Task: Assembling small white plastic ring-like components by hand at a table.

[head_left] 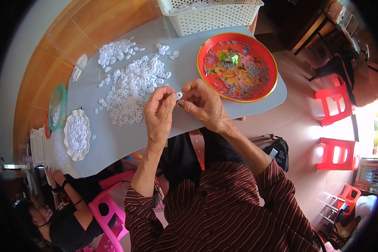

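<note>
Just above the table's near edge, my left hand [160, 111] pinches a small white plastic piece [179, 95] with a round hole in it. Close on its right, my right hand [206, 105] is closed at the fingertips by the same piece; whatever sits between its thumb and forefinger is too small to make out. A large heap of similar white plastic pieces [134, 80] spreads over the table left of my hands. Beyond my right hand lies a round red tray [201, 63] with a gold rim and flower pattern, holding many small grey metal pins [256, 77].
At the back stands a white perforated basket [214, 22] with more white pieces. A scalloped white dish [87, 143] and a green basket [64, 105] sit at the table's left end. Another person [67, 210] works at lower left. Red stools [338, 153] stand on the right.
</note>
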A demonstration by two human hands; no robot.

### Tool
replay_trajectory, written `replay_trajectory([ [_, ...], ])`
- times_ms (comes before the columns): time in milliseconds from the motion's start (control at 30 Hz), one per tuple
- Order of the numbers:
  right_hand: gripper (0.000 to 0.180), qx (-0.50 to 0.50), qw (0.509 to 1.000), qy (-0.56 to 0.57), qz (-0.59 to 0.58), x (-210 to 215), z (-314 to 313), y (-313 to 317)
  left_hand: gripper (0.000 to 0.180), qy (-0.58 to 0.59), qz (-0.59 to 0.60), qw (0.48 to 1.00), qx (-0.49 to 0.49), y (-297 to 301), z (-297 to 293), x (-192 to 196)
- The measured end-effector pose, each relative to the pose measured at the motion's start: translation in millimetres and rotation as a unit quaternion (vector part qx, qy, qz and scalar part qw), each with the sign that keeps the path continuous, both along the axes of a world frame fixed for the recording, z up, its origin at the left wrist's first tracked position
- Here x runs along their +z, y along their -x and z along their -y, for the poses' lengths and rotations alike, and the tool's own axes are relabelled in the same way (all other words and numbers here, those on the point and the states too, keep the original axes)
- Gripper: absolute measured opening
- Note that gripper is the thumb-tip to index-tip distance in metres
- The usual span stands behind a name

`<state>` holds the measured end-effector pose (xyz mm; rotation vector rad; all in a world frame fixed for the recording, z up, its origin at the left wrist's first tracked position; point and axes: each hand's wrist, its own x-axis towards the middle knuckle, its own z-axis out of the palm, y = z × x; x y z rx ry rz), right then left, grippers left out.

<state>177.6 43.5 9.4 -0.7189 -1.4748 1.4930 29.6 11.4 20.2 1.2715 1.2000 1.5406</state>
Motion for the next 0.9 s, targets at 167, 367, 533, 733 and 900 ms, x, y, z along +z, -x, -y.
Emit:
replay_trajectory([
  [167,0.028,-0.018,1.0,-0.021,0.009,-2,0,1,0.009,-0.006,-0.119,0.993,0.008,2,-1,6],
  [367,0.029,-0.008,1.0,-0.017,0.002,-2,0,-1,0.011,-0.002,-0.17,0.985,0.024,2,1,17],
  [533,0.028,-0.001,0.999,0.001,-0.032,-7,-1,1,0.023,0.029,-0.25,0.967,-0.038,5,5,20],
  [733,0.022,-0.012,1.0,-0.008,-0.009,1,2,1,0.02,0.01,-0.278,0.961,0.003,3,2,5],
  [900,0.018,0.001,1.0,0.02,-0.015,3,2,1,0.02,-0.002,-0.253,0.967,0.014,3,2,2],
])
